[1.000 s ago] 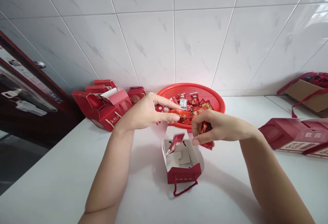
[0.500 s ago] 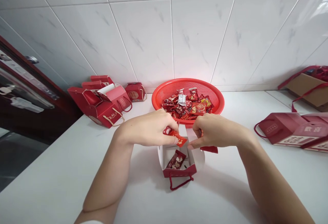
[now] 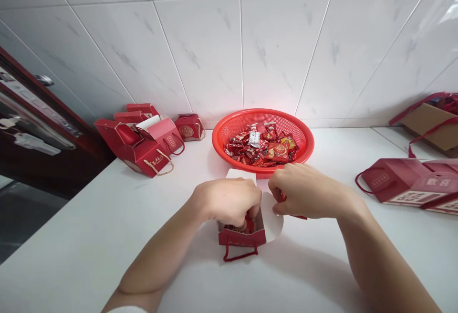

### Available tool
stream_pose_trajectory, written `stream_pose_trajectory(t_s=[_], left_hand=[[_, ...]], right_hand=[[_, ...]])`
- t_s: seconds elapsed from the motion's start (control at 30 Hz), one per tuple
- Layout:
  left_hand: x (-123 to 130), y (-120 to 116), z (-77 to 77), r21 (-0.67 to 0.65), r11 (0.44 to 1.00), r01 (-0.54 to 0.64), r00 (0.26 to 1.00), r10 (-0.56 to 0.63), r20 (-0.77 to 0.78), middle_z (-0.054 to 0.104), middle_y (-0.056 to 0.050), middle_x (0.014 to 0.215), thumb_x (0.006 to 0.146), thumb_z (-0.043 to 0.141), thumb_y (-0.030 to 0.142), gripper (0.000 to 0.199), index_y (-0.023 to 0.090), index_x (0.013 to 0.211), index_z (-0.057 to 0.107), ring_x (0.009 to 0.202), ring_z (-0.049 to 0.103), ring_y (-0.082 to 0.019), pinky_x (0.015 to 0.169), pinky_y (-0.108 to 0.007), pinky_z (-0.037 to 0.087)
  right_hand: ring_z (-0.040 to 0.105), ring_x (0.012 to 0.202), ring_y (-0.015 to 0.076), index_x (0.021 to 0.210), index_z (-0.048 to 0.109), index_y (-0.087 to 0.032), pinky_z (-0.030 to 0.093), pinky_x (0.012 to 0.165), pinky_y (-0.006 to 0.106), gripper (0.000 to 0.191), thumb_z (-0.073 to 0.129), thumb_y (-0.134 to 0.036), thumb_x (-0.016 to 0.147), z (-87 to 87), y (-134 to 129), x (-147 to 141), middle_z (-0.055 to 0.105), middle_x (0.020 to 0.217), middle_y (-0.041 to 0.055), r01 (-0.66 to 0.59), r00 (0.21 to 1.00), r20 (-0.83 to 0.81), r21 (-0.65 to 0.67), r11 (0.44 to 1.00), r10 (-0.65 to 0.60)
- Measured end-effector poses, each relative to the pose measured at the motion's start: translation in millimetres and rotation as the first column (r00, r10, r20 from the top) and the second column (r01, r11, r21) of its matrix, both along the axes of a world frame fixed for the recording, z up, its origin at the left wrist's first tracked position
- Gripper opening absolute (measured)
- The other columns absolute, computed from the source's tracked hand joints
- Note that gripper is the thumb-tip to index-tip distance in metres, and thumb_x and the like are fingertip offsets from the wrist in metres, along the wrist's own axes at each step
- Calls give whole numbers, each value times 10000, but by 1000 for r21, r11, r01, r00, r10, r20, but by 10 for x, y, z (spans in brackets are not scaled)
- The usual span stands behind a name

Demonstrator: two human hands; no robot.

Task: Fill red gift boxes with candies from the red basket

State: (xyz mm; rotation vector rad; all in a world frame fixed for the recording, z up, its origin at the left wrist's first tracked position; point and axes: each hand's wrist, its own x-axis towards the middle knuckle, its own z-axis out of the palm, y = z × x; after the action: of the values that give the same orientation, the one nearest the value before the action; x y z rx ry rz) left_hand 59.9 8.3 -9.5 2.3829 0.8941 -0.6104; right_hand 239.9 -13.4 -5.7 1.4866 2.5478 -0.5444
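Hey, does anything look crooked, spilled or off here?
The red cardboard gift boxes bunched at the left look askew, sitting at uneven angles with flaps raised. Nothing looks spilled: the wrapped sweets in the round red plastic basket lie within its rim.

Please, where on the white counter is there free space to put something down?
Bare counter lies between the basket and the right-hand boxes, also before the open box, between the forearms. Crowded: around that box, by left hand and right hand, and at the back-left boxes.
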Motion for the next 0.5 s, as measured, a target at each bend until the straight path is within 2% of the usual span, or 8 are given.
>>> stream_pose_trajectory(t_s=[0.1,0.2,0.33,0.43,0.5], left_hand=[[-44,37,16,1,1000,10,998,-10,61,549,16,577,686,558,45,187,202,612,626,527,462,-152,454,-290,283],[-150,80,61,25,1000,-1,988,-3,153,660,-6,651,728,527,51,272,207,764,747,574,534,-165,516,-277,361],[-228,104,73,28,999,-33,973,26,231,745,-33,776,802,542,116,326,228,973,795,661,629,-186,609,-260,452],[-223,78,35,14,1000,14,965,-17,260,741,-33,785,825,552,135,277,230,950,781,698,652,-193,652,-259,475],[-234,38,5,10,998,56,961,-57,269,727,-34,778,833,556,140,225,228,875,759,703,652,-198,658,-266,473]], right_hand=[[292,420,91,482,360,-197,184,529,320,380,644,-96,713,-2,5,21,392,418,-54,-8,1000,-7,-5,1000,8],[324,431,103,479,395,-203,203,536,325,383,658,-145,751,-1,11,37,430,438,-37,-25,999,-33,-14,1000,25],[352,438,111,441,417,-203,238,540,324,437,689,-218,783,0,18,46,471,438,-19,-12,999,-47,-39,999,10],[362,427,105,412,385,-201,275,548,315,520,697,-317,811,-15,48,51,473,415,-16,-7,998,-59,-84,996,2],[374,424,106,415,385,-203,286,542,312,505,701,-318,792,-33,84,49,482,412,-18,-11,999,-53,-118,993,5]])
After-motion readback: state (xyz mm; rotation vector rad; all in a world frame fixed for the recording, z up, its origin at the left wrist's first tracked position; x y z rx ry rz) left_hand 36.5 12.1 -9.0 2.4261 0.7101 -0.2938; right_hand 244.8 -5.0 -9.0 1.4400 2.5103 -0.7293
